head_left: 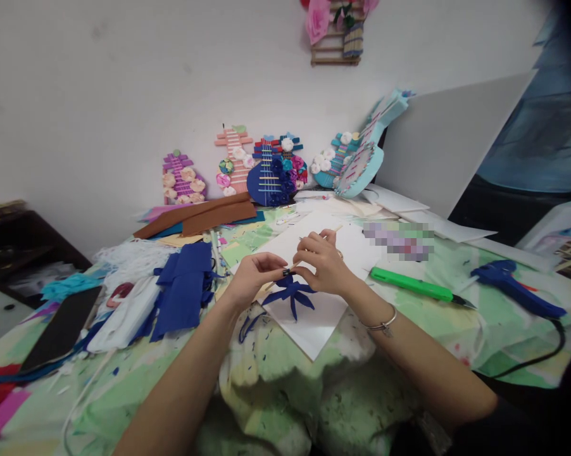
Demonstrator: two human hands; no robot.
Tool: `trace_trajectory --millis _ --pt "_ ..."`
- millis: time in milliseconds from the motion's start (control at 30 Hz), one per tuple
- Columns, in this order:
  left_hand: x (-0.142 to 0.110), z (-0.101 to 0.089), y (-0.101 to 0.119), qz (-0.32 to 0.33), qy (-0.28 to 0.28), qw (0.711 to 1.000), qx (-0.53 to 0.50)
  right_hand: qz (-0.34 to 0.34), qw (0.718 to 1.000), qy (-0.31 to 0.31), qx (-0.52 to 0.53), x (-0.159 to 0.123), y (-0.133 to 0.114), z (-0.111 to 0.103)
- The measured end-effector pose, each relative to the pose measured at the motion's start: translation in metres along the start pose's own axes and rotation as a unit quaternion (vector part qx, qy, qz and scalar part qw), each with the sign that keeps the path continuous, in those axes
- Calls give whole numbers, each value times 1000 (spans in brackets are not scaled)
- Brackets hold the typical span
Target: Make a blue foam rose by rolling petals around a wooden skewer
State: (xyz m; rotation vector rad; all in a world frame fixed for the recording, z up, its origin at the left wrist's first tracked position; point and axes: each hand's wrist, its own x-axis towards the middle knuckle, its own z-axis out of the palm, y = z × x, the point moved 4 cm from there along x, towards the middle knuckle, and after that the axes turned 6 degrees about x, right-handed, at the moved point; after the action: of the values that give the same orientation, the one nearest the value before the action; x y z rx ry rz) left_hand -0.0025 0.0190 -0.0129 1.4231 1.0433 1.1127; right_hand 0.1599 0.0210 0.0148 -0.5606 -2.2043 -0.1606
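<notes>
My left hand (253,277) and my right hand (322,261) meet above a white board (314,332), fingertips pinched together. Just below them hangs a dark blue cut piece with several pointed petals (294,296), its top end between the fingers of both hands. Something small and dark shows at the left thumb tip; I cannot make out what it is. A thin pale stick (337,228) pokes out beyond my right hand. Thin blue scraps (250,326) lie by the board's left edge.
Blue sheets (181,294), a white power strip (124,316) and a black phone (60,329) lie left. On the right are a green utility knife (413,286) and a blue glue gun (518,288) with its cord. Decorated instrument-shaped crafts (266,174) lean against the wall.
</notes>
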Motion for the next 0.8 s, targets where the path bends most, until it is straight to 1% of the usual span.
trace_trajectory --millis 167,300,533,667,800 --pt "-1 1 2 -5 -5 1000 11 -3 1000 0 13 0 -3 -2" --pt "-2 2 2 -21 -41 999 -1 -8 1000 6 18 0 -5 -4" --pt "-7 6 4 -78 -85 993 7 -20 999 -5 31 0 -7 -2" --pt "-7 5 5 -62 -94 994 16 -23 999 -14 33 1 -7 -2" --pt "-7 5 8 -42 -81 995 38 -18 999 -21 27 1 -6 -2"
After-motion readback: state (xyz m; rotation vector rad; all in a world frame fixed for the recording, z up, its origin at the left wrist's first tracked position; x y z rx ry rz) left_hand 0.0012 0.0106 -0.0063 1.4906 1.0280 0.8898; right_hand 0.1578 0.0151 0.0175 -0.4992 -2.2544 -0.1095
